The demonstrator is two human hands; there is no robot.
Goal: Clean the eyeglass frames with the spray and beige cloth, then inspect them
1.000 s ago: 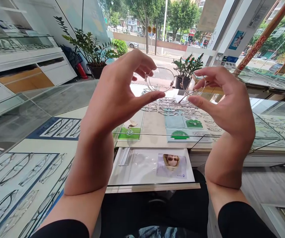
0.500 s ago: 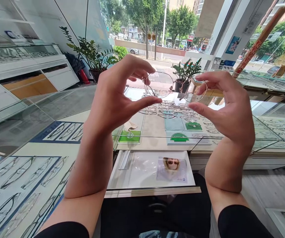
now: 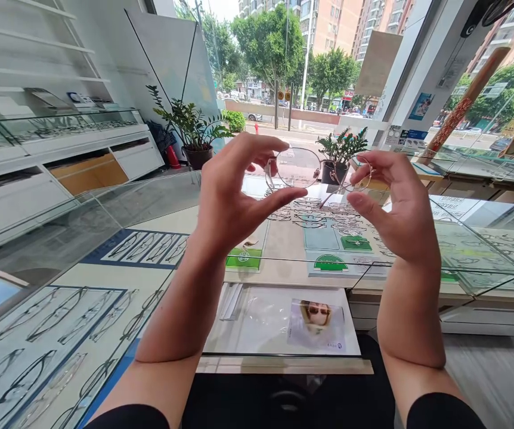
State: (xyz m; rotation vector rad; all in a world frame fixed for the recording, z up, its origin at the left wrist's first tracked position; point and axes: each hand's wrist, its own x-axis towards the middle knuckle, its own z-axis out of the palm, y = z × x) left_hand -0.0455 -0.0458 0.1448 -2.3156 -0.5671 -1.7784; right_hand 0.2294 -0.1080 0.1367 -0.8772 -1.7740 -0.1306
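Observation:
A pair of round, thin-rimmed eyeglasses [image 3: 299, 168] is raised above the glass counter, with its lenses facing me. My left hand [image 3: 228, 199] is closed on its left side, with the index finger at the top of the rim and the thumb below. On the other side, my right hand [image 3: 406, 208] grips the right rim between fingers and thumb. One temple arm slants down under the lenses; the other is partly hidden by my left fingers.
Rows of eyeglass frames lie in the glass display case [image 3: 149, 247] to the left and ahead. Below my hands, an open drawer [image 3: 263, 345] contains a printed cloth [image 3: 317, 325]. Potted plants [image 3: 188, 128] stand beyond the counter, before a window onto the street.
My view has tilted up and swung slightly left. Both hands still hold the eyeglasses, which appear a little lower in view and turned slightly, and my hands look a little closer together.

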